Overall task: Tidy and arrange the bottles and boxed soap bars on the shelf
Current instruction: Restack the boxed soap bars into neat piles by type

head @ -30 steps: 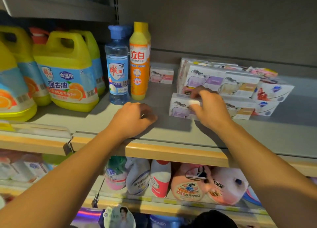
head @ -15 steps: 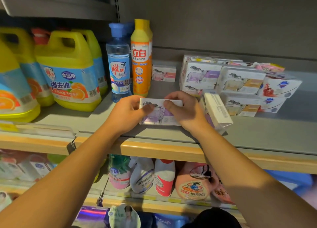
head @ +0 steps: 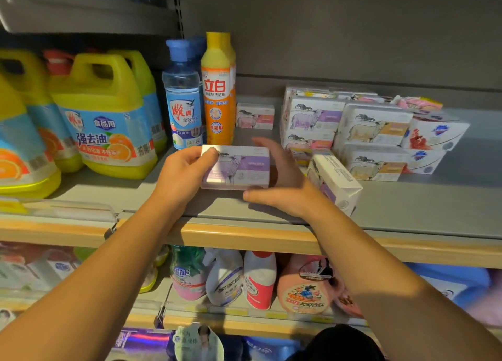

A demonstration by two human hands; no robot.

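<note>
Shelf (head: pixel 407 205), grey, with a wooden front edge. Near middle: one soap box (head: pixel 235 167), white with a purple sheep print, held face-up between both hands just above the shelf. Left hand (head: pixel 184 175) clamped on the box's left end, thumb over the top left corner. Right hand (head: pixel 277 181) clamped on its right end, fingers curled behind the far edge and thumb along the near edge. Just right of that hand: a second box (head: pixel 335 181) resting askew, one end pointing toward the near edge. Far right: a stack of soap boxes (head: pixel 350 124), several rows. Far middle: a single box (head: pixel 254 116) lying flat, apart from the stack. Left of it: an orange bottle (head: pixel 218 89) and a blue bottle (head: pixel 182 97), upright and touching. Far left: yellow jugs (head: pixel 103 121) with handles.
</note>
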